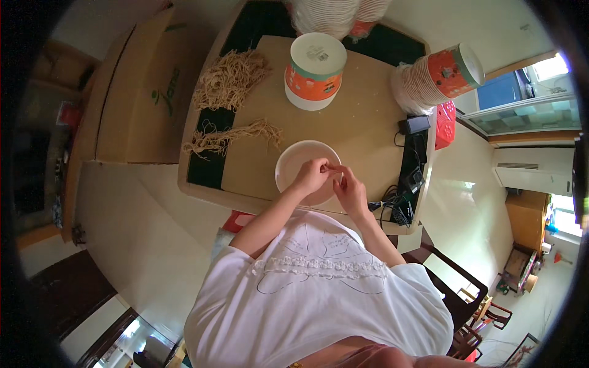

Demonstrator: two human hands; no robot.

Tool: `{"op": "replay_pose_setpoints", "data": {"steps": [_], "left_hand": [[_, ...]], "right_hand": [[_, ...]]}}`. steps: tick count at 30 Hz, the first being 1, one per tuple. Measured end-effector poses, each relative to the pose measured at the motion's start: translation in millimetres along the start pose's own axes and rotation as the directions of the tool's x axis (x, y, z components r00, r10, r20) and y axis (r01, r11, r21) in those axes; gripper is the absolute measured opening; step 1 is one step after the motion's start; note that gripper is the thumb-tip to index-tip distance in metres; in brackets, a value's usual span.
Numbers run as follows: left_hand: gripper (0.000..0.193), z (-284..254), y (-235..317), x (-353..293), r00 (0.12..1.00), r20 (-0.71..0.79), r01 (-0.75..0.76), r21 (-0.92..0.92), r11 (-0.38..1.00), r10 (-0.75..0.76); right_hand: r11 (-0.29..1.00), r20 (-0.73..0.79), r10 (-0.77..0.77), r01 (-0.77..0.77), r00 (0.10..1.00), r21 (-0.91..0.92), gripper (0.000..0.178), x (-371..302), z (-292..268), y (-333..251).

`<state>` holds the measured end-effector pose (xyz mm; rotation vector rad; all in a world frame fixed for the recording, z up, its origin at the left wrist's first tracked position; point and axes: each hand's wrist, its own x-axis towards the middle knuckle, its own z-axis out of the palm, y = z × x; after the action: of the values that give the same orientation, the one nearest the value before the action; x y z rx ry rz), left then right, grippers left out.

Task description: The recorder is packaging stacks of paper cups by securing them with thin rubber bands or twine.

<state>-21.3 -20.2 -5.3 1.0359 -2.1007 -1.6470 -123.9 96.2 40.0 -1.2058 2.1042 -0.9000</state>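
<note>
My left hand [313,176] and my right hand [351,191] meet above a round white bowl or tub [287,164] near the table's front edge. The fingertips of both hands are pinched together and touch. Whatever lies between them is too small to make out. Left of the tub, a small bundle of thin beige strings [240,136] lies partly on the brown board. Behind it rests a larger tangled heap of similar strings [232,80]. Beyond my hands stands an orange and white paper tub [314,80], upside down.
A brown cardboard sheet [368,122] covers much of the table. Nested paper tubs [438,75] lie at the right, with more white stacks [325,15] at the back. A black adapter [414,125] and tangled cables [399,208] line the right edge. A large cardboard box [141,92] stands left.
</note>
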Motion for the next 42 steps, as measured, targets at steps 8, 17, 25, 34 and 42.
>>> {"op": "replay_pose_setpoints", "data": {"steps": [8,17,25,34,42], "left_hand": [[0.011,9.7,-1.8,6.4,0.999,-0.006,0.034,0.065,0.997,-0.034],[0.014,10.8,-17.7,6.3,0.997,-0.03,0.077,0.042,0.996,-0.076],[0.015,7.6,-19.9,10.4,0.994,0.022,0.105,-0.046,0.993,-0.104],[0.015,14.0,-17.6,13.5,0.987,-0.041,0.158,0.02,0.987,-0.157],[0.009,-8.1,29.8,-5.9,0.998,-0.052,0.034,0.009,0.999,-0.034]], "right_hand": [[0.998,-0.117,-0.046,0.051,0.992,0.041,0.031,0.3,9.5,4.5],[0.997,-0.087,-0.005,0.012,0.996,0.079,0.032,-1.8,7.5,1.7],[0.996,-0.073,0.003,0.003,0.997,0.088,0.03,-2.5,3.3,-3.4],[0.995,-0.077,-0.019,0.026,0.997,0.091,0.031,-2.0,6.2,-2.8],[0.999,-0.135,-0.028,0.034,0.99,0.04,0.028,14.2,-8.5,-0.8]]}}
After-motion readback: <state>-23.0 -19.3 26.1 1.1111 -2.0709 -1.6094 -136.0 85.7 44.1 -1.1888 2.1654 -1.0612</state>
